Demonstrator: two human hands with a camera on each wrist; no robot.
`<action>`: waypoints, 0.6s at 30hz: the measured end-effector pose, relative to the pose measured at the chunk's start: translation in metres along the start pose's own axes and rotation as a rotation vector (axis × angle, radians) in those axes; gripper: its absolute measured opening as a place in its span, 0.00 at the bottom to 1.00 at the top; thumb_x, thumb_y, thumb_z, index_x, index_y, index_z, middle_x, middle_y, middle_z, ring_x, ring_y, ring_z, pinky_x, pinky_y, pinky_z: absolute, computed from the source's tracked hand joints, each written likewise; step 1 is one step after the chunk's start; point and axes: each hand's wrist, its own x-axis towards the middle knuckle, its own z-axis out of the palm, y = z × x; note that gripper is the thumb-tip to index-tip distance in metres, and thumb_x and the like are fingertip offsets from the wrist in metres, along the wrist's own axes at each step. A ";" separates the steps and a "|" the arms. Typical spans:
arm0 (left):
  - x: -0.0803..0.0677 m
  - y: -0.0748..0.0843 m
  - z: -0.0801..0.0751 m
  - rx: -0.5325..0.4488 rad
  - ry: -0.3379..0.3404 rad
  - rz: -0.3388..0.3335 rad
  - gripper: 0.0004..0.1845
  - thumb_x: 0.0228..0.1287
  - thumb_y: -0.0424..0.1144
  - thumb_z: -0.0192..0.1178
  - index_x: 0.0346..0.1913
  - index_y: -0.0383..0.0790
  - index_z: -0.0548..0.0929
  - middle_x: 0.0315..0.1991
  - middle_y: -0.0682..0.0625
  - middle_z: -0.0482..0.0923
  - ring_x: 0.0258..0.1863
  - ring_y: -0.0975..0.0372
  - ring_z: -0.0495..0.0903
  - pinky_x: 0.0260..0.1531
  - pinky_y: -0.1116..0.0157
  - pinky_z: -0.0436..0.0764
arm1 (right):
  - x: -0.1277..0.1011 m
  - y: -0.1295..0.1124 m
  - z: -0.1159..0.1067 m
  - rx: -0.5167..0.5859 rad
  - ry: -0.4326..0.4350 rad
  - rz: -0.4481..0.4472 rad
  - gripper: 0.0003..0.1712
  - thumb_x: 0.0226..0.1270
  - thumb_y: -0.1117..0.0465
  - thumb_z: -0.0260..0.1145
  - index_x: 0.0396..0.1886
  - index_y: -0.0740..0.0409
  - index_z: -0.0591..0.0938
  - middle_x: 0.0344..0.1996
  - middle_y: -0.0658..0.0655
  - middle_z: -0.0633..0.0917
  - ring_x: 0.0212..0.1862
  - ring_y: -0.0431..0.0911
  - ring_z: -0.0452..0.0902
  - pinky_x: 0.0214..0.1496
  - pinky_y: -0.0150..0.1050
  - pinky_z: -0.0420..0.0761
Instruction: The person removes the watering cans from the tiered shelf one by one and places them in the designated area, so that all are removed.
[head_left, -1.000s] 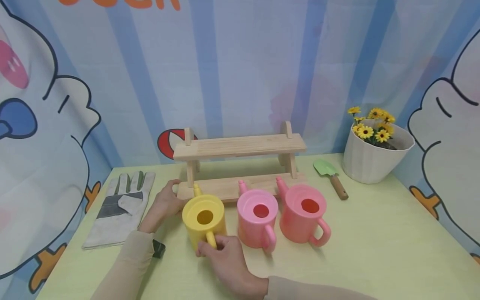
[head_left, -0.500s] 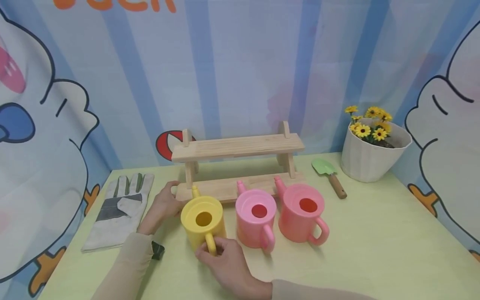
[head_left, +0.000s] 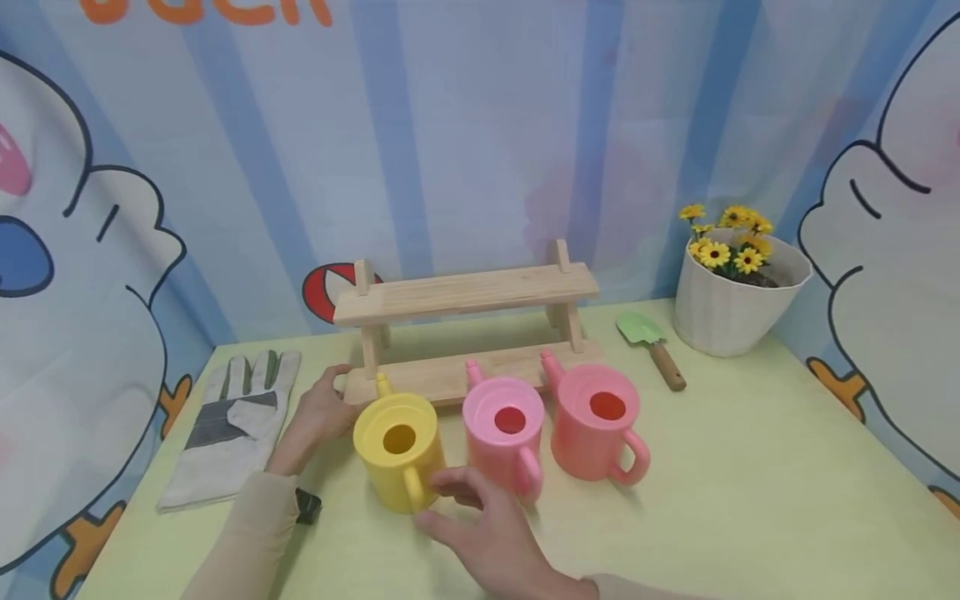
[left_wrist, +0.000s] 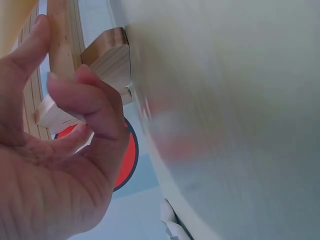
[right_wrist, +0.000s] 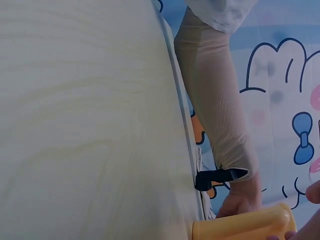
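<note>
A yellow watering can [head_left: 378, 471] stands on the table, spout towards the two-tier wooden shelf [head_left: 468, 293]. My right hand [head_left: 495, 529] is just right of its handle, thumb and fingers spread apart, fingertips close to the can. A pink watering can [head_left: 491, 454] and a coral watering can [head_left: 585, 446] stand in line to the right, handles facing me. My left hand [head_left: 321, 410] holds the left end of the shelf's lower plank. In the left wrist view its thumb [left_wrist: 35, 42] lies across the wood, with the other fingers bent.
A grey and white work glove [head_left: 232, 429] lies at the left of the table [head_left: 750, 483]. At the back right are a green trowel [head_left: 654, 346] with a wooden handle and a white pot [head_left: 731, 312] of yellow flowers. A printed curtain [head_left: 480, 125] hangs behind.
My right hand has let go of the yellow can's handle and drawn off to the right, its fingers opening. The left hand stays at the shelf. The head view has shifted slightly.
</note>
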 end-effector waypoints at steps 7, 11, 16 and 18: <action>-0.005 -0.005 -0.005 0.035 0.007 -0.011 0.51 0.70 0.55 0.70 0.86 0.36 0.57 0.68 0.25 0.78 0.57 0.42 0.84 0.52 0.51 0.85 | -0.011 0.000 -0.017 0.012 -0.060 -0.016 0.14 0.72 0.55 0.77 0.53 0.53 0.87 0.54 0.56 0.88 0.60 0.50 0.82 0.67 0.47 0.81; -0.010 -0.007 -0.009 0.034 0.017 -0.001 0.52 0.69 0.56 0.70 0.85 0.35 0.58 0.67 0.25 0.77 0.54 0.44 0.85 0.47 0.55 0.86 | -0.018 -0.006 -0.032 -0.018 -0.074 -0.058 0.12 0.75 0.56 0.74 0.54 0.53 0.87 0.53 0.58 0.89 0.55 0.46 0.83 0.62 0.35 0.82; -0.020 -0.007 -0.015 0.042 0.052 0.025 0.52 0.69 0.59 0.72 0.84 0.33 0.60 0.66 0.26 0.79 0.56 0.41 0.85 0.52 0.49 0.87 | -0.026 -0.012 -0.057 -0.142 -0.042 -0.281 0.07 0.79 0.58 0.69 0.52 0.49 0.88 0.46 0.52 0.90 0.49 0.39 0.83 0.59 0.36 0.81; -0.025 -0.007 -0.018 0.045 0.072 0.039 0.52 0.69 0.60 0.72 0.83 0.33 0.62 0.67 0.26 0.79 0.60 0.40 0.84 0.56 0.45 0.86 | -0.028 -0.012 -0.067 -0.211 0.017 -0.464 0.08 0.78 0.63 0.69 0.52 0.48 0.88 0.44 0.49 0.90 0.47 0.38 0.82 0.57 0.36 0.82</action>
